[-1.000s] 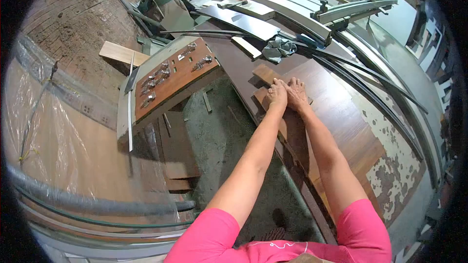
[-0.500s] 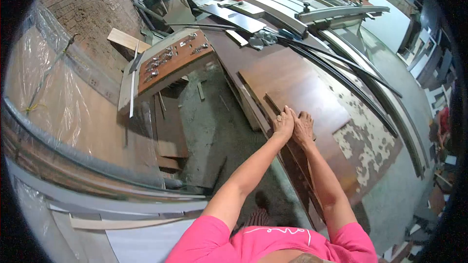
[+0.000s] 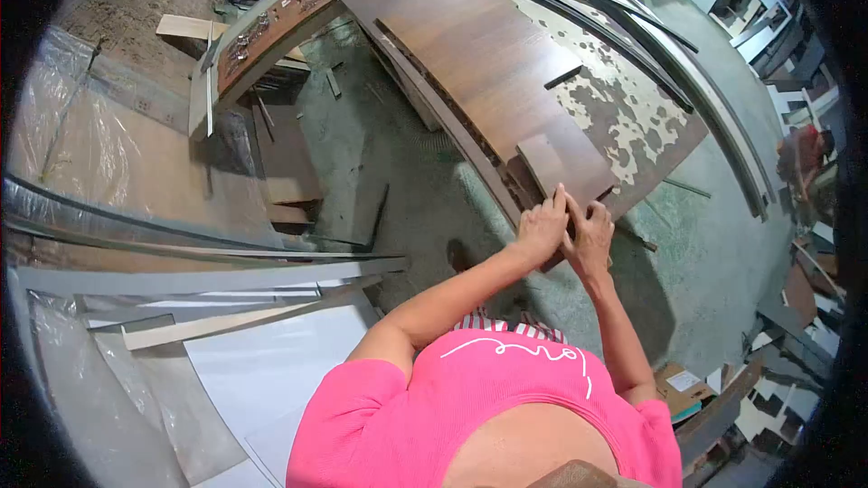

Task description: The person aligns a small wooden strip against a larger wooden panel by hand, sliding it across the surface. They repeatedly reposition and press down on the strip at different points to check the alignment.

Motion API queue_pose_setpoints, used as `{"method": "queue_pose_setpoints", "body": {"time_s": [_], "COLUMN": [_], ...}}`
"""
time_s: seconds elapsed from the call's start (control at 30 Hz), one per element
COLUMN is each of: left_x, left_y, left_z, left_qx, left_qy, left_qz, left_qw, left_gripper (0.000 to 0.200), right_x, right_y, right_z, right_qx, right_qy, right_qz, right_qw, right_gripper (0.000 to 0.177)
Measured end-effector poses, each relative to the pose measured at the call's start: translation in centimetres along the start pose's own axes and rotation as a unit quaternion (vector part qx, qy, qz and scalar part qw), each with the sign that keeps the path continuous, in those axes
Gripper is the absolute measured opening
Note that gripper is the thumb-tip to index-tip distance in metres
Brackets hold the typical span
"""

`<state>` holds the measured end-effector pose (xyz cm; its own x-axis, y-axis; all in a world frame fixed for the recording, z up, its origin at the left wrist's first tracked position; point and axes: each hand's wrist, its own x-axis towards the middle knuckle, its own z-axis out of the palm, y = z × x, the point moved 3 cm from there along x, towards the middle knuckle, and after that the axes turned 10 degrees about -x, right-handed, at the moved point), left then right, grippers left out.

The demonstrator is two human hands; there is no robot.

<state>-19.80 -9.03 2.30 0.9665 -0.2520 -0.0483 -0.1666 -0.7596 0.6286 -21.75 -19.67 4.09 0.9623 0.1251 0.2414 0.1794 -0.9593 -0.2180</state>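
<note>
Both hands are together at the near end of a brown wood-grain panel [image 3: 488, 63] lying on the workbench. A short brown board piece [image 3: 542, 163] lies on the panel, reaching away from my fingers. My left hand [image 3: 542, 228] is closed on its near end, thumb side against the other hand. Beside it, my right hand [image 3: 589, 237] has bent fingers closed at the same end. The palms and the undersides of the fingers are hidden.
Beyond the panel, the bench top [image 3: 646, 131] has patchy cream marks. Long dark metal rails [image 3: 624, 45] run along its far side. At left, a board with metal hardware [image 3: 271, 27] stands near plastic-wrapped sheets [image 3: 108, 145]. Scrap pieces [image 3: 796, 398] crowd the right floor.
Both hands have come nearer to my body, along the panel to its near end. The view has tilted down, and more of the short board piece shows beyond my fingers.
</note>
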Motion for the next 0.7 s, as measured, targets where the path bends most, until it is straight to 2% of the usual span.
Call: {"method": "queue_pose_setpoints", "body": {"time_s": [0.13,0.27,0.37,0.7], "left_x": [-2.8,-2.4,-1.0,6.8], "left_y": [0.6,-0.6,-2.3,-10.0], "left_z": [1.0,0.4,-0.7,-7.1], "left_qx": [-0.020,-0.032,-0.033,-0.023], "left_qy": [0.007,0.034,0.061,0.091], "left_qz": [0.015,-0.002,-0.013,-0.065], "left_qw": [1.000,0.999,0.997,0.993], "left_gripper": [0.058,0.057,0.055,0.050], "right_x": [-2.7,-1.5,0.7,11.9], "right_y": [-0.1,-1.1,-2.3,-7.5], "right_z": [-0.9,-0.4,0.6,5.6], "right_qx": [-0.039,-0.043,-0.048,-0.020], "right_qy": [0.044,0.034,0.007,0.028], "right_qz": [-0.047,-0.044,-0.035,-0.064], "right_qw": [0.997,0.998,0.998,0.997], "right_gripper": [0.052,0.049,0.047,0.044]}}
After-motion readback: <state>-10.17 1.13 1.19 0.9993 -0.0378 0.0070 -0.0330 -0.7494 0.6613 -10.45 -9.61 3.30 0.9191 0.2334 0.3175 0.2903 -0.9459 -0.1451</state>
